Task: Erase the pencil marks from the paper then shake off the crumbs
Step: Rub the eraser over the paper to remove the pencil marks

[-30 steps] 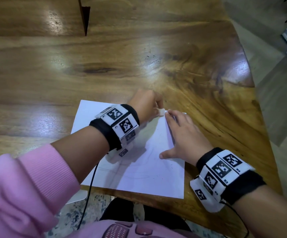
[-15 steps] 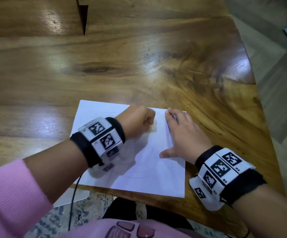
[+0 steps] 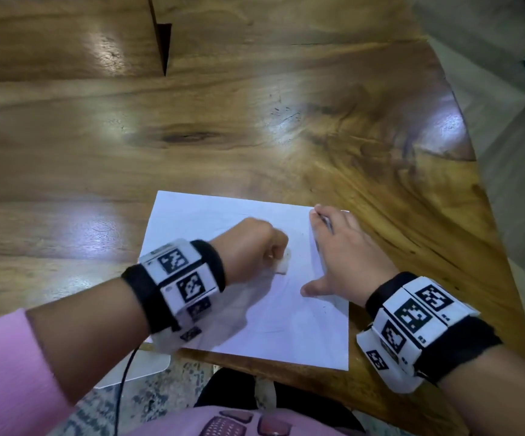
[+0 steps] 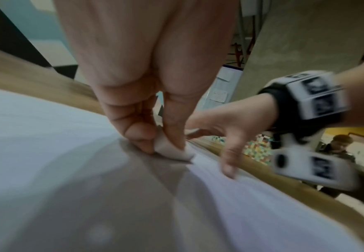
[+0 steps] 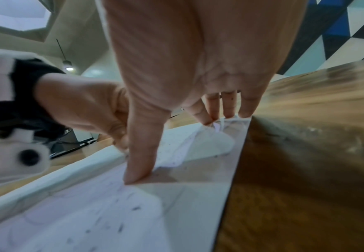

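Observation:
A white sheet of paper (image 3: 210, 215) lies on the wooden table (image 3: 254, 121) near its front edge, with faint pencil lines low on it. My left hand (image 3: 254, 247) pinches a small white eraser (image 3: 283, 262) and presses it on the middle of the sheet; in the left wrist view the eraser (image 4: 172, 150) sits between thumb and fingers, touching the paper (image 4: 47, 136). My right hand (image 3: 342, 256) lies flat with straight fingers on the sheet's right side, holding it down. Dark eraser crumbs (image 5: 120, 226) are scattered on the paper (image 5: 193, 213) near the right thumb.
The table's right edge curves away close to the right hand, with floor (image 3: 512, 215) beyond. A black cable (image 3: 122, 391) hangs from the left wrist below the table's front edge. The far half of the table is bare wood with a dark notch (image 3: 162, 42).
My left hand has drawn the eraser back toward me and a little left, from the sheet's far edge to its middle. The right hand has stayed flat in the same place.

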`<state>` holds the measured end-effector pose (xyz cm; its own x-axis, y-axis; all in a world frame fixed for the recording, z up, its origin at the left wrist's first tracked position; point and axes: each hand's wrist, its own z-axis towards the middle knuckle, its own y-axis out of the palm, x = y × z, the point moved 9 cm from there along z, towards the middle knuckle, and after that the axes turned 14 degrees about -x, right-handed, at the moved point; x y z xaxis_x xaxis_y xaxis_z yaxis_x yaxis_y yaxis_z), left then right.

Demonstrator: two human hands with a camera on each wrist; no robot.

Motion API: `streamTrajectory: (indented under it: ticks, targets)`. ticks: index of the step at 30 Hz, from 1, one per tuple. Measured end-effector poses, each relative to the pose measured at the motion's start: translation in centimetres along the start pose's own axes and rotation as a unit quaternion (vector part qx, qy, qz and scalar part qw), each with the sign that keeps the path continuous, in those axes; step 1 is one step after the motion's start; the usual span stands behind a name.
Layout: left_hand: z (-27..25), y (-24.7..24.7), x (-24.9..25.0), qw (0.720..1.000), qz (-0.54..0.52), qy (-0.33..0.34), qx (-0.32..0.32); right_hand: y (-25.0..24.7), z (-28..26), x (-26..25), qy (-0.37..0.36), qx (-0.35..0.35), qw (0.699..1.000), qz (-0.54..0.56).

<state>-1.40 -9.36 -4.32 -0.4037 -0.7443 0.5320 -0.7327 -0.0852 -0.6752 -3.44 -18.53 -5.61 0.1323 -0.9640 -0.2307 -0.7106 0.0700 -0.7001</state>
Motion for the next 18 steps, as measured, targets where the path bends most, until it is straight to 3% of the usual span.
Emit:
streamTrajectory:
  ticks: [5,11,16,18]
  targets:
    - [3.1,-4.9,-1.5,0.992,-0.032,-0.077,0.099,0.0,-0.2,-0.1,0.003,-0.004,1.000,-0.004]
    - [-0.4,0.6,0.0,1.000,-0.002,-0.003,0.000,-0.1,-0.2,-0.2,-0.003,-0.006,1.000,0.004]
    - [3.0,-4.7,-1.5,0.992,-0.038,-0.068,0.102,0.0,-0.3,-0.2,0.000,-0.009,1.000,0.002]
    - [3.0,-4.6,-1.5,0.992,-0.037,-0.072,0.093,0.0,-0.3,-0.2,0.001,-0.011,1.000,0.005]
